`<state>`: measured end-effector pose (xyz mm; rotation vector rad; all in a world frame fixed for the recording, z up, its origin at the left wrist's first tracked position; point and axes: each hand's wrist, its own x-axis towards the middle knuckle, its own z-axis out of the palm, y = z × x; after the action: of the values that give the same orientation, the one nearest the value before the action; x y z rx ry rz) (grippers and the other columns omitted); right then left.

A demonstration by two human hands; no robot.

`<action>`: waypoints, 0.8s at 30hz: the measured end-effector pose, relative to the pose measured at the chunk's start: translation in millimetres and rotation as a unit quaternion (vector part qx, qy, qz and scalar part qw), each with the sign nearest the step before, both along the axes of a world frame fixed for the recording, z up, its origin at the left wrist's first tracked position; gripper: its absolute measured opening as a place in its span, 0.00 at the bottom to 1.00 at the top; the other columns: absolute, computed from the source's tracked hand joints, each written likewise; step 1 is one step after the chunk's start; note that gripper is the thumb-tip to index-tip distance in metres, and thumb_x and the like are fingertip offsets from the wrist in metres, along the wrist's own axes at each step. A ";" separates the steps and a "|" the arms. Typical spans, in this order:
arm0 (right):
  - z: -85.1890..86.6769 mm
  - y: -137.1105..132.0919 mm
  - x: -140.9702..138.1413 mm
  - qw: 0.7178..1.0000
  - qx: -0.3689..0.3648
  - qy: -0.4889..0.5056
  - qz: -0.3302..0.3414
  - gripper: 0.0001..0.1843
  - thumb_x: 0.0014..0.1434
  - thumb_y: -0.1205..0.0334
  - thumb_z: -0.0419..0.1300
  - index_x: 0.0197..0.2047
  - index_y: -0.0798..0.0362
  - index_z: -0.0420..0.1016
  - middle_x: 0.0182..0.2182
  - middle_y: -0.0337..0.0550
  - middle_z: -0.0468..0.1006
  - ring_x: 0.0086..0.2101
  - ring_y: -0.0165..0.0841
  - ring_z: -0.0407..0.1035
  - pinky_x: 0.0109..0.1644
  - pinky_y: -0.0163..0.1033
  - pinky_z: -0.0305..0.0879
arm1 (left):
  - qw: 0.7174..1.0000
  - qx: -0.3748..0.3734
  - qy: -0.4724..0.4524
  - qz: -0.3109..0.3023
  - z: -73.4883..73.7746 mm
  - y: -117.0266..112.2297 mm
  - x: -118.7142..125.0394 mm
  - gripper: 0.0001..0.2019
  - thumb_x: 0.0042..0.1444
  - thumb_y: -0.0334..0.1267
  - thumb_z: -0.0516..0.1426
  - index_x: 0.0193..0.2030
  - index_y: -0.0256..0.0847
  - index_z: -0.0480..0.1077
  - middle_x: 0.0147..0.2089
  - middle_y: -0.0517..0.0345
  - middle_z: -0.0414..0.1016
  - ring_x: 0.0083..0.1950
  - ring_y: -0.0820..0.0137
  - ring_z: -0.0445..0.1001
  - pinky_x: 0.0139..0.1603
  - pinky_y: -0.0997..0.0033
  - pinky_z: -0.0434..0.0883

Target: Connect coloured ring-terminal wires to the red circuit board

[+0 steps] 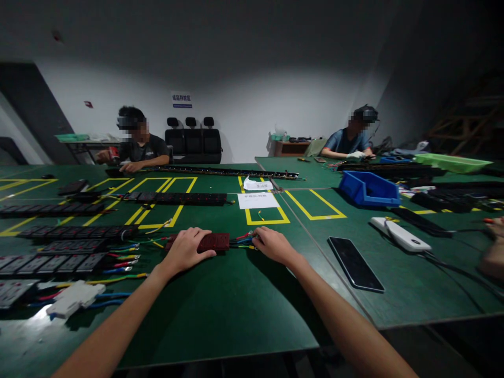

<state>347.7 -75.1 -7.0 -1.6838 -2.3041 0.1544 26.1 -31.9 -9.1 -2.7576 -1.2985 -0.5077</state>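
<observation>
My left hand (189, 248) rests over the left part of a dark red socket strip (216, 242), its fingers over the far side and the thumb along the near side. Several coloured wires (241, 241) run out of the strip's right end. Their tips, some with metal ring terminals, lie at the fingers of my right hand (271, 244), which are closed on the wire ends. More wires, green and yellow, show at the strip's left end. My left hand hides that end of the strip.
Black socket strips (51, 262) with wires and a white plastic connector (74, 298) lie left. To the right are a phone (355, 263), a white power bank (399, 234) and a blue bin (368, 189). A paper label (258, 201) lies ahead. Two people sit across; another hand shows far right.
</observation>
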 end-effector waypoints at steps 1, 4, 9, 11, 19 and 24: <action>-0.2 -0.2 0.1 1.000 0.002 0.009 -0.002 0.11 0.70 0.57 0.53 0.49 0.51 0.72 0.46 0.47 0.78 0.43 0.38 0.74 0.41 0.37 0.61 | 1.000 0.000 0.001 -0.002 0.6 -0.3 -0.3 0.33 0.59 0.65 0.56 0.62 0.43 0.70 0.54 0.46 0.74 0.53 0.53 0.72 0.55 0.52 0.66; -1.5 -1.0 0.0 1.000 0.007 0.024 0.002 0.13 0.70 0.58 0.53 0.55 0.51 0.68 0.49 0.48 0.78 0.45 0.38 0.74 0.41 0.37 0.61 | 1.000 0.000 0.001 -0.006 1.7 -1.6 -0.3 0.33 0.59 0.64 0.58 0.62 0.43 0.70 0.55 0.47 0.74 0.53 0.53 0.72 0.54 0.53 0.67; -4.6 -0.5 -0.4 1.000 0.003 0.027 0.015 0.14 0.71 0.61 0.50 0.57 0.51 0.67 0.50 0.49 0.77 0.46 0.38 0.74 0.43 0.37 0.60 | 1.000 -0.001 0.001 -0.003 0.6 -2.9 0.5 0.32 0.60 0.64 0.57 0.62 0.43 0.69 0.56 0.46 0.73 0.54 0.52 0.72 0.55 0.53 0.66; -5.8 0.3 -0.2 1.000 0.002 0.028 0.014 0.14 0.71 0.61 0.50 0.58 0.51 0.67 0.51 0.49 0.77 0.47 0.38 0.73 0.43 0.37 0.60 | 1.000 -0.003 0.004 -0.002 -0.1 -2.8 0.5 0.32 0.60 0.64 0.57 0.63 0.43 0.69 0.56 0.46 0.73 0.54 0.52 0.71 0.55 0.53 0.67; -8.8 1.8 0.2 1.000 -0.002 0.017 0.009 0.14 0.71 0.60 0.51 0.57 0.51 0.67 0.49 0.49 0.77 0.45 0.38 0.74 0.43 0.37 0.61 | 1.000 -0.002 0.002 -0.004 0.1 -4.0 0.8 0.32 0.60 0.63 0.58 0.63 0.42 0.69 0.55 0.46 0.73 0.54 0.53 0.71 0.56 0.53 0.66; -9.6 1.0 0.0 1.000 0.010 0.022 0.016 0.12 0.71 0.62 0.51 0.55 0.51 0.69 0.47 0.48 0.77 0.44 0.38 0.74 0.44 0.37 0.62 | 1.000 0.015 0.008 -0.006 1.0 -6.0 2.1 0.31 0.61 0.61 0.59 0.63 0.41 0.69 0.55 0.46 0.74 0.54 0.54 0.72 0.55 0.55 0.67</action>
<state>347.7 -74.1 -16.6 -1.6187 -2.2941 0.1729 28.1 -38.0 -8.1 -2.7422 -1.2610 -0.5009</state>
